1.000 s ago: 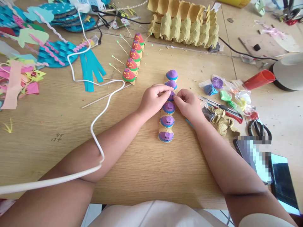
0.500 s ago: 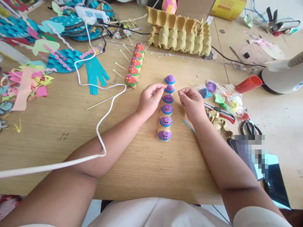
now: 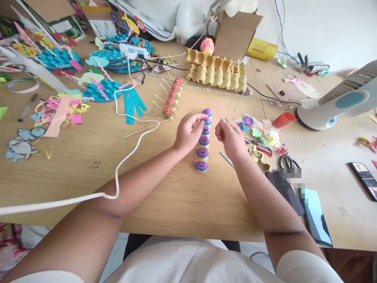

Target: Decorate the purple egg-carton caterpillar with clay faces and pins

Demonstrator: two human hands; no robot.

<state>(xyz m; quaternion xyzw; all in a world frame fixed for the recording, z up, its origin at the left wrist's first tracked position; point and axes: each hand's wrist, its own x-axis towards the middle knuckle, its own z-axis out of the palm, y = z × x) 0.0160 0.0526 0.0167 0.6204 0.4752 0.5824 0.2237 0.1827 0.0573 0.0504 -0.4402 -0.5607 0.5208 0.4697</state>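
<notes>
A strip of egg-carton cups (image 3: 202, 152) stands on the table in front of me, topped with purple and blue clay; small dark eyes and mouths show on the nearer cups. My left hand (image 3: 190, 133) is closed at its left side, thumb and index fingertips touching the second cup from the far end. Just right of the strip, apart from it, my right hand (image 3: 231, 137) is curled with fingers pressed together; anything inside is hidden. Beyond my left hand stands a similar red and green strip (image 3: 171, 105) with green-tipped sticks.
A white cable (image 3: 129, 151) runs across my left forearm. At right lie clay packets (image 3: 257, 133), a utility knife (image 3: 260, 147), scissors (image 3: 288, 160) and carton scraps (image 3: 255, 155). Egg cartons (image 3: 219, 74) stand at the back, a white fan-like device (image 3: 332, 104) far right. Paper scraps (image 3: 59, 116) lie left.
My right hand has turned, its fingers curling in more tightly. The left hand stays at the second cup. The camera view has shifted, bringing more of the table's back and sides into sight.
</notes>
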